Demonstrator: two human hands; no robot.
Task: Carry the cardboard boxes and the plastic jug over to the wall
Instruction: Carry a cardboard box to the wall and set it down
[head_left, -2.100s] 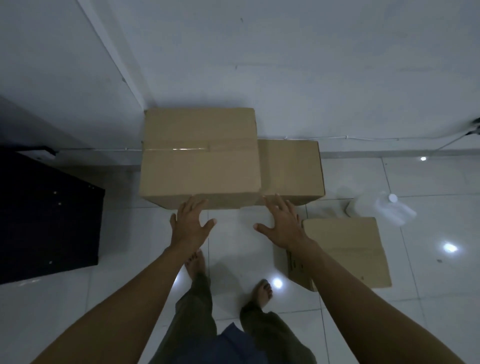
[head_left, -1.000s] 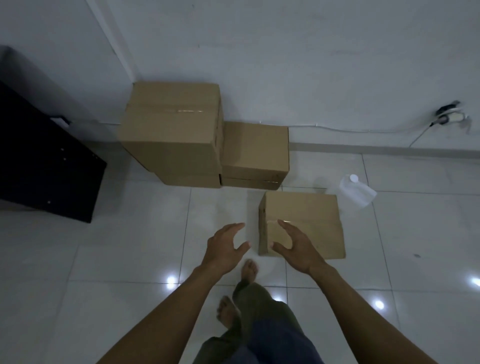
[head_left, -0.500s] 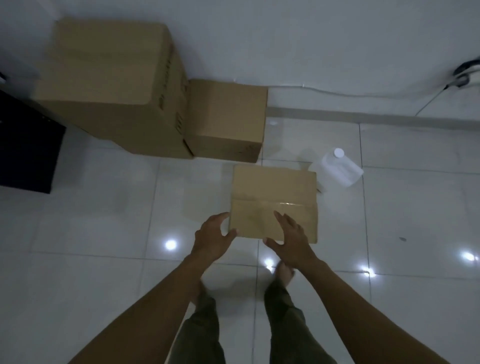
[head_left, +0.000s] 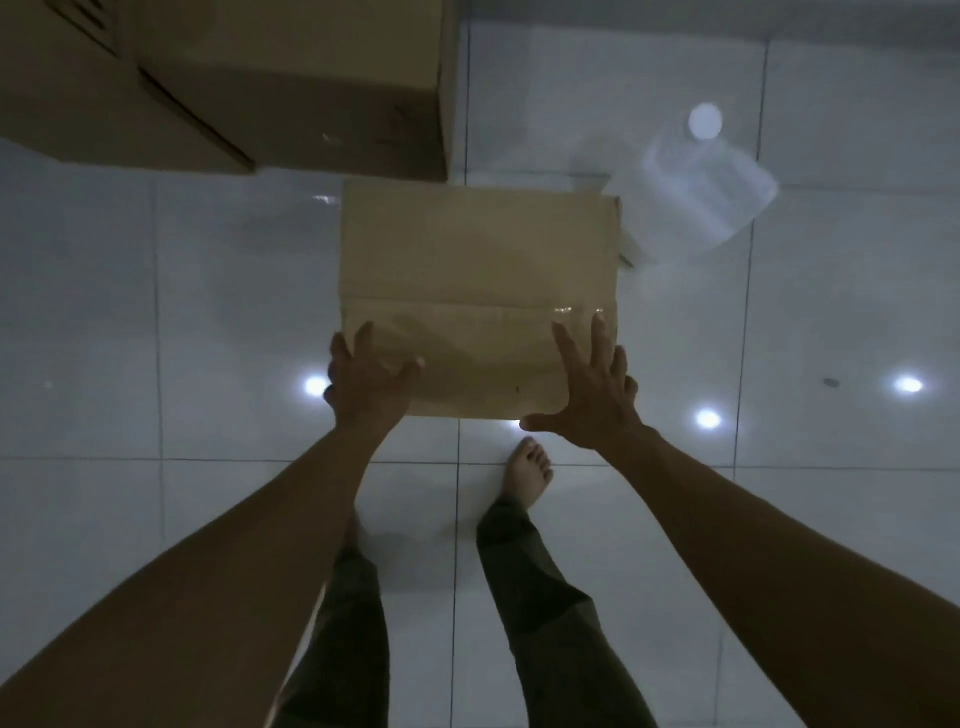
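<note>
Small cardboard box (head_left: 478, 291) sits flat on the floor (head_left: 156, 322), taped seam up, just short of the two bigger boxes (head_left: 291, 78) at the top of the view. The wall itself is out of frame, so I'd guess those two are already parked and this one is next. Plastic jug (head_left: 696, 192) lies on its side on the floor just beside the small box's far right corner, cap pointing away; can't tell if they touch. It looks not yet moved. Both arms reach straight down and forward with the person bent over, one bare foot (head_left: 527, 467) just behind the box's near edge. Left hand (head_left: 369, 379) straddles the near left corner, fingers spread and thumb on the top face. Right hand (head_left: 592, 384) covers the near right corner, fingers fanned over the top, thumb stuck out along the near edge. The symmetric corner placement makes sense as setup for a two-handed lift. Neither hand wraps under or clamps the sides yet, so I read this as the pre-grasp, box still on the floor.
</note>
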